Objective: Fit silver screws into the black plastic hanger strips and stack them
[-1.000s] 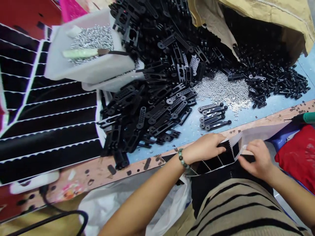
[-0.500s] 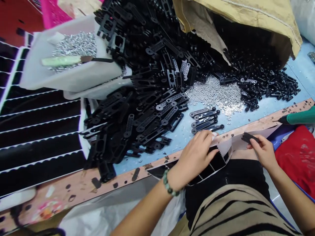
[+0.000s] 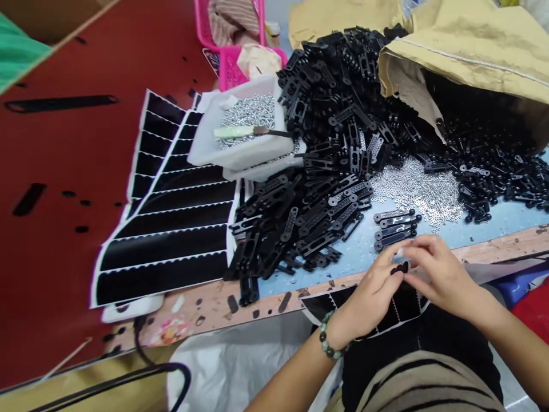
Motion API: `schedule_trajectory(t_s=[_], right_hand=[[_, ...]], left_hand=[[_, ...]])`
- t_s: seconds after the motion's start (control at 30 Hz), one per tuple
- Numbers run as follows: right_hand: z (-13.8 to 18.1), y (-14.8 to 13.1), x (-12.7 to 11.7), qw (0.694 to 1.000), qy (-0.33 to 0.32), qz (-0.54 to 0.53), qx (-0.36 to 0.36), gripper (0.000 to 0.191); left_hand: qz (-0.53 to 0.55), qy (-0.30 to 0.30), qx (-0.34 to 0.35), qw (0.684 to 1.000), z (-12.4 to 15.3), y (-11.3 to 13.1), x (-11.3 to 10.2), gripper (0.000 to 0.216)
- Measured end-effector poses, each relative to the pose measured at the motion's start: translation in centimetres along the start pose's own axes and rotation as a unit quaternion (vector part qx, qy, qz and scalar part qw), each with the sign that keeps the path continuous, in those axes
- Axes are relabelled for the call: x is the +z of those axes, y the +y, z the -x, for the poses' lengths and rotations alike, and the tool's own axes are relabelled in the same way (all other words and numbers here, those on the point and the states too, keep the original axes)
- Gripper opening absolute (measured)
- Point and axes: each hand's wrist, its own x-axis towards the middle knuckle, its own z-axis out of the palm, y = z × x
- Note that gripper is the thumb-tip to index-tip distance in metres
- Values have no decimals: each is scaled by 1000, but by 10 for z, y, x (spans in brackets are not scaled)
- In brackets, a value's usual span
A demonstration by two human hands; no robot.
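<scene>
My left hand [image 3: 372, 294] and my right hand [image 3: 437, 273] meet at the table's front edge, fingers pinched together on a small black strip [image 3: 401, 267]. Under them, on my lap, lies a white sheet of black scalloped strips [image 3: 397, 309]. Just beyond the hands, three finished black flat parts [image 3: 394, 228] lie side by side on the blue table top [image 3: 355, 246]. A heap of small silver screws [image 3: 418, 186] sits behind these.
A big pile of black plastic parts [image 3: 326, 166] fills the table's middle and spills from a brown sack [image 3: 467, 51]. A white tray [image 3: 240, 150] holds screws and a green-handled tool [image 3: 240, 131]. Large sheets of black strips [image 3: 171, 240] lie at left; a pink basket [image 3: 231, 51] behind.
My right hand lifted a black strip off the sheet and brought it left; my left hand rose from the sheet to meet it. The view swung left and back.
</scene>
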Motion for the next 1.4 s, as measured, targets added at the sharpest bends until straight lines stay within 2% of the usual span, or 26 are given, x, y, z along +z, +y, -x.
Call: schedule_trajectory(t_s=[0.07, 0.13, 0.2, 0.27, 0.33, 0.4, 0.5, 0.57, 0.77, 0.93, 1.1, 1.23, 1.33, 1.4], right_hand=[[-8, -2, 0, 999, -9, -16, -27, 8], [-15, 0, 0, 997, 27, -67, -15, 7], [-22, 8, 0, 987, 84, -128, 50, 7], [-32, 20, 1, 964, 124, -191, 136, 8], [-44, 33, 4, 937, 127, -253, 204, 23], [-57, 43, 11, 913, 107, -300, 254, 27], [-72, 52, 26, 891, 72, -317, 318, 24], [-77, 55, 35, 889, 53, -305, 337, 24], [-83, 59, 43, 927, 7, -194, 322, 22], [-86, 60, 42, 930, -11, -174, 324, 21], [-88, 60, 43, 949, -31, -101, 297, 17], [-92, 57, 42, 968, -50, 38, 241, 6], [-90, 56, 34, 967, -39, 163, 191, 17], [-83, 56, 26, 967, -21, 204, 151, 23]], left_hand=[[10, 12, -8, 1000, 2, -2, -7, 43], [-21, 52, 4, 998, -1, -5, -16, 42], [-126, 114, 35, 985, -9, -12, -27, 42], [-268, 155, 59, 949, -20, -19, -36, 40], [-379, 149, 68, 911, -31, -25, -41, 38], [-435, 123, 74, 889, -37, -30, -41, 36], [-460, 115, 86, 876, -36, -32, -39, 34], [-464, 121, 94, 873, -33, -33, -38, 33], [-460, 111, 110, 874, -27, -36, -42, 34], [-459, 101, 112, 875, -27, -40, -44, 35], [-449, 99, 109, 881, -30, -40, -43, 35], [-450, 90, 94, 883, -36, -36, -40, 38], [-455, 93, 92, 881, -37, -31, -40, 38], [-451, 96, 91, 883, -37, -29, -41, 36]])
